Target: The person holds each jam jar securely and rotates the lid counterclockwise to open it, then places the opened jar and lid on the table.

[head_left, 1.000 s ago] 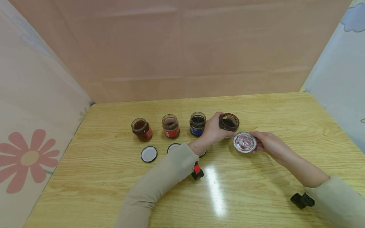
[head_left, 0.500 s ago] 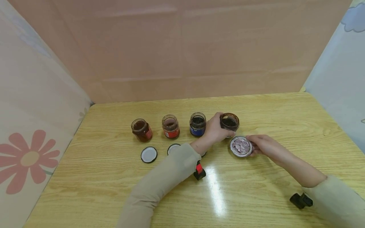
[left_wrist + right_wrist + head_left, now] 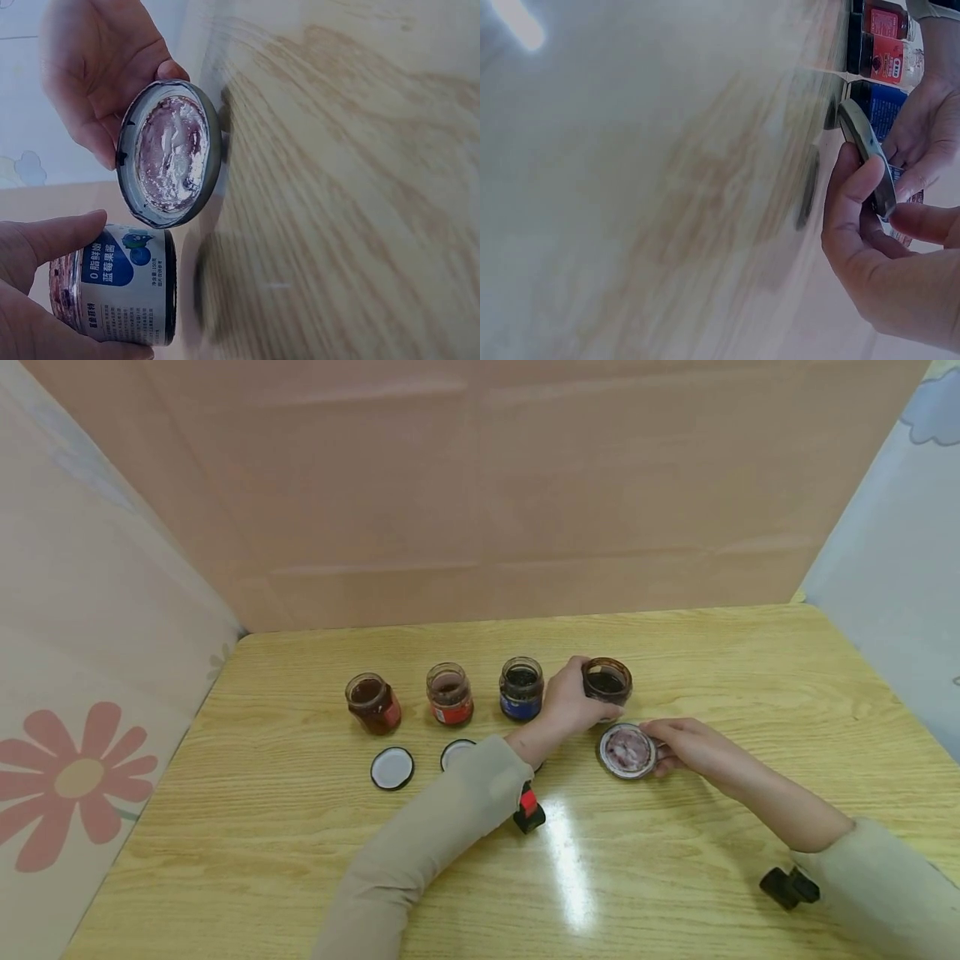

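Note:
My left hand (image 3: 567, 700) grips an uncapped glass jam jar (image 3: 609, 680) around its side, fingers on the left and thumb at the front. In the left wrist view, the jar's white-and-blue label (image 3: 124, 289) shows blueberries, and dark jam smears the glass near its mouth. Just in front of the jar, my right hand (image 3: 693, 749) pinches a round metal lid (image 3: 627, 752) by its right edge. The lid is raised over the table and tilted, its jam-smeared underside (image 3: 172, 154) facing the jar side and up. Lid and jar are apart in the left wrist view.
Left of the held jar stand three more uncapped jars: one with a blue label (image 3: 521, 690), one with a red label (image 3: 450, 695) and a dark red one (image 3: 372, 703). A lid (image 3: 392, 768) lies before them; another lid (image 3: 455, 752) is partly behind my left sleeve (image 3: 450, 814).
The lid in my right hand has moved left and toward the front, lower in the head view. My left hand keeps its hold on the jar, which has shifted very slightly right.

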Motion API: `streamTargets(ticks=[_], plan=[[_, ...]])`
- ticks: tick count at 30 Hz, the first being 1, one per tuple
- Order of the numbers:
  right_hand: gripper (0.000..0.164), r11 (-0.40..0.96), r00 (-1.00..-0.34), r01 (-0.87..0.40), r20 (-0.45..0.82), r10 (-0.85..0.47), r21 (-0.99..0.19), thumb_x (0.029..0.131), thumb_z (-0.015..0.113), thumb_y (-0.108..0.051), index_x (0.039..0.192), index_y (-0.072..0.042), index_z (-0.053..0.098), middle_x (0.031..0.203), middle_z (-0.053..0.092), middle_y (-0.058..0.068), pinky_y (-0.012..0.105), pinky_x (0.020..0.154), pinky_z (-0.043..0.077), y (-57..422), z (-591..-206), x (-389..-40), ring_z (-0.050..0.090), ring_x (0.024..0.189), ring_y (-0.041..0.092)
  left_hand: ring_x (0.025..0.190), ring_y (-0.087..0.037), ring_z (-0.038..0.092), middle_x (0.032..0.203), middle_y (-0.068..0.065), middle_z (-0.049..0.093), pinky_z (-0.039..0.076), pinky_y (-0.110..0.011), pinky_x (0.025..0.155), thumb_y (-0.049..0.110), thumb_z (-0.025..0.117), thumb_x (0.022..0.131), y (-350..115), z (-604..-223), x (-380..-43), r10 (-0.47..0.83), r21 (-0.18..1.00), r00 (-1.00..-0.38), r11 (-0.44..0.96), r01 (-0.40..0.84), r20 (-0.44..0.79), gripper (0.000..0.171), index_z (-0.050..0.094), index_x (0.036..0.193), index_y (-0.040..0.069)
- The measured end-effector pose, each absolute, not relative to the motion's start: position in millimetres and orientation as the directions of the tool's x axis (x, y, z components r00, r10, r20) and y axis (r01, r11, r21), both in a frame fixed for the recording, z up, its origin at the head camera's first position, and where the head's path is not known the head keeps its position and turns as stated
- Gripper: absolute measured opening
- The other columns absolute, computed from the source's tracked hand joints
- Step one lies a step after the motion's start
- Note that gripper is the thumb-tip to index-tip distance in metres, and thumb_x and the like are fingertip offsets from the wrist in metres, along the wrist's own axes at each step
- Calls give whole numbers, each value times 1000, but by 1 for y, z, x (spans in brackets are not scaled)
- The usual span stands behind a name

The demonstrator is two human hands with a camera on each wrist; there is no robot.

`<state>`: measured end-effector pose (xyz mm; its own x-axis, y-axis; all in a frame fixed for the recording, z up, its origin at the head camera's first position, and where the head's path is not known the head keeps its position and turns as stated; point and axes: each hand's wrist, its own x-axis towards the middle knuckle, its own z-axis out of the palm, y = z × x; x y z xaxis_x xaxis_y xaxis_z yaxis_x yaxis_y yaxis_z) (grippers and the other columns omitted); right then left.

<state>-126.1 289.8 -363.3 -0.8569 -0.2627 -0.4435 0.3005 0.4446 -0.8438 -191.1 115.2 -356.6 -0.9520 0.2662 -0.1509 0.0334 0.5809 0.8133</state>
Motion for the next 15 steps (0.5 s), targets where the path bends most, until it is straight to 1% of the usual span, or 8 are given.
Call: streamTargets(ticks=[7,15], plan=[[52,454,-859,304,-447,-248,-837,105,30,-24,133,20,37,91,59,1,25,71,53,289,-363,-126,59,72,7,121,-23,55,130,-8,59,45,-30,99,18,85,72,116,-363,-195,244,811,-958,585,23,-149,76,45,136,10],[52,453,-858,312,-452,-244,-836,105,30,-24,133,19,38,90,57,0,26,72,53,288,-364,-126,59,72,7,120,-23,55,130,-10,58,46,-30,97,18,83,74,116,-363,-194,268,796,-952,604,45,-150,77,42,138,9]])
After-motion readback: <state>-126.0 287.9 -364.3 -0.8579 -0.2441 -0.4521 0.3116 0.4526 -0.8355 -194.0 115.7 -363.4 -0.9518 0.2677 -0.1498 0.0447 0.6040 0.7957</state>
